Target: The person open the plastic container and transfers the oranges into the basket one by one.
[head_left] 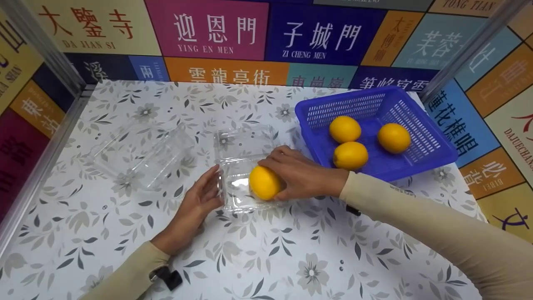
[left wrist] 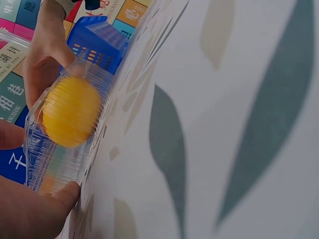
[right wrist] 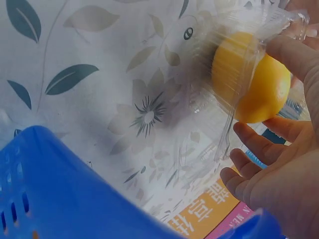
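Note:
In the head view, my right hand (head_left: 300, 173) holds a yellow lemon (head_left: 264, 183) with thumb and fingers on either side, inside a clear plastic clamshell box (head_left: 237, 196). The box lies with its lid (head_left: 245, 139) folded back, away from me. My left hand (head_left: 195, 208) touches the box's left side with fairly straight fingers. The left wrist view shows the lemon (left wrist: 72, 112) through the ribbed box wall, with the left thumb (left wrist: 65, 196) by the lower edge. In the right wrist view, the right thumb (right wrist: 294, 55) lies along the lemon (right wrist: 264, 89) and fingertips touch its underside.
A blue plastic basket (head_left: 416, 166) at the right holds three more lemons, one of them (head_left: 344, 129) near its left wall. Another clear plastic box (head_left: 141, 154) lies on the left. The table has a leaf-patterned cover (head_left: 312, 250), with printed panels (head_left: 208, 29) standing behind it.

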Demonstrator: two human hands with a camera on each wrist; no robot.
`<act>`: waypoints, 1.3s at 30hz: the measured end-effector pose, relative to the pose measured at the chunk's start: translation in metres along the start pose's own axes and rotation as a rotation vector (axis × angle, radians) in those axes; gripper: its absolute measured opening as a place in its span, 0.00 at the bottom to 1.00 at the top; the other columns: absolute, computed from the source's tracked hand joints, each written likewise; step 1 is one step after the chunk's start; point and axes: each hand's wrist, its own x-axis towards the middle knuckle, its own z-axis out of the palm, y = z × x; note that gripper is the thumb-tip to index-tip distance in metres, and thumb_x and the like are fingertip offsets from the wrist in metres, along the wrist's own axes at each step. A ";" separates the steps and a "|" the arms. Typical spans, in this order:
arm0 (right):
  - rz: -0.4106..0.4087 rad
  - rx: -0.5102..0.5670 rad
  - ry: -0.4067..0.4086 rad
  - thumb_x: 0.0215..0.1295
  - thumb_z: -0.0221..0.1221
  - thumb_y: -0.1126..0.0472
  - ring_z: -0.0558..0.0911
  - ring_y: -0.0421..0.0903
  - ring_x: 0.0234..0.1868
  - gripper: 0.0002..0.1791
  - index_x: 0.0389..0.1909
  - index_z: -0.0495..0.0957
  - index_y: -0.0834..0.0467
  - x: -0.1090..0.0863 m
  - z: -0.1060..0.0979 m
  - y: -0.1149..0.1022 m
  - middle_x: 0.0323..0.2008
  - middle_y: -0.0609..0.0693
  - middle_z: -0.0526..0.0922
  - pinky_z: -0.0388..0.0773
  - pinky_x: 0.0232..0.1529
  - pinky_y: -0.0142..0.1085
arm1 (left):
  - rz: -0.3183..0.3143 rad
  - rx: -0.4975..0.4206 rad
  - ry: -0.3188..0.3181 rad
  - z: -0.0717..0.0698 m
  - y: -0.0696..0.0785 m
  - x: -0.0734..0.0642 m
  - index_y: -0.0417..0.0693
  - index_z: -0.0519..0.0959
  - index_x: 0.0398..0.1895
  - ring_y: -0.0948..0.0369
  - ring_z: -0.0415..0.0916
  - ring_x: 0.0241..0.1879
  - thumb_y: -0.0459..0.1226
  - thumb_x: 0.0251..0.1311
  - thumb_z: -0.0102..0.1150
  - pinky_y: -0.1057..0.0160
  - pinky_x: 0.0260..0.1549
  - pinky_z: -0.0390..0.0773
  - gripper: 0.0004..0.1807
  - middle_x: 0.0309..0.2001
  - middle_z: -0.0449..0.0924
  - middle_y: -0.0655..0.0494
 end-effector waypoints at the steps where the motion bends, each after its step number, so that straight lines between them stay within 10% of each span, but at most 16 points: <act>1: -0.001 -0.002 0.003 0.63 0.80 0.50 0.67 0.56 0.74 0.47 0.79 0.71 0.58 0.000 0.001 0.000 0.70 0.55 0.78 0.65 0.79 0.54 | 0.001 0.003 -0.001 0.000 0.000 0.000 0.56 0.51 0.91 0.52 0.55 0.86 0.24 0.72 0.56 0.54 0.81 0.62 0.48 0.88 0.52 0.50; 39: -0.028 0.023 0.188 0.58 0.81 0.40 0.67 0.53 0.76 0.47 0.73 0.75 0.58 -0.011 -0.003 0.001 0.67 0.52 0.81 0.65 0.80 0.52 | 0.010 0.039 -0.002 0.000 0.001 -0.001 0.54 0.52 0.91 0.49 0.54 0.86 0.25 0.74 0.56 0.55 0.80 0.62 0.46 0.88 0.53 0.47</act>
